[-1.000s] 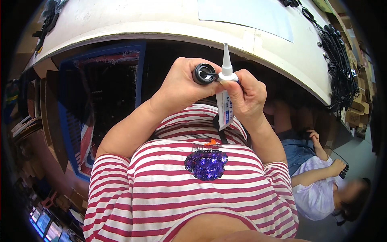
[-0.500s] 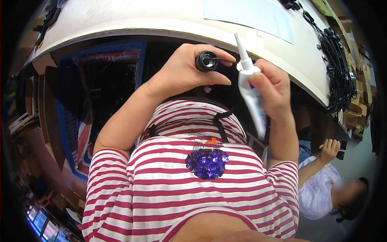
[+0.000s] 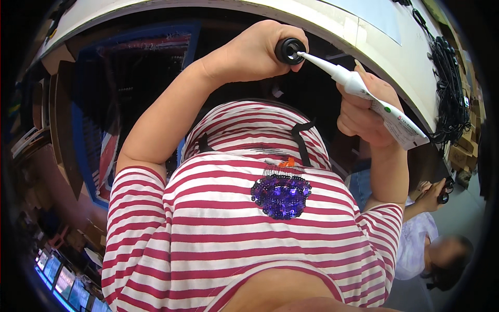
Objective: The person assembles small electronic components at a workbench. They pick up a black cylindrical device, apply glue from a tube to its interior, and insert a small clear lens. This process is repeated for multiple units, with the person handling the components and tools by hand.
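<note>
Black round part (image 3: 289, 50): at about 12 o'clock in the view, a small dark ring-shaped piece with a pale centre, held up just below the edge of the counter.
White tube (image 3: 364, 93): a squeeze tube with a long tapered nozzle, running from 2 o'clock inward; the nozzle tip touches the centre of the black round part.
Left hand (image 3: 254, 52): closed around the black round part, fingers curled about its rim, opening turned toward the nozzle.
Right hand (image 3: 364, 117): closed around the body of the white tube, thumb lying along it.
Doing it well: in my judgement, keep the black round part steady and the nozzle centred in the opening, squeeze gently, and steady the wrists so the tip does not wander.
Counter (image 3: 332, 21): a pale, curved-looking top across 11 to 2 o'clock, with a pale sheet on it.
Black cables (image 3: 449, 78): bundled at 2 to 3 o'clock, by the counter's far end.
Room: dark space under the counter; a blue-framed panel (image 3: 99, 130) at 9 o'clock; another person (image 3: 431, 239) sits at 4 o'clock, holding something small and dark.
</note>
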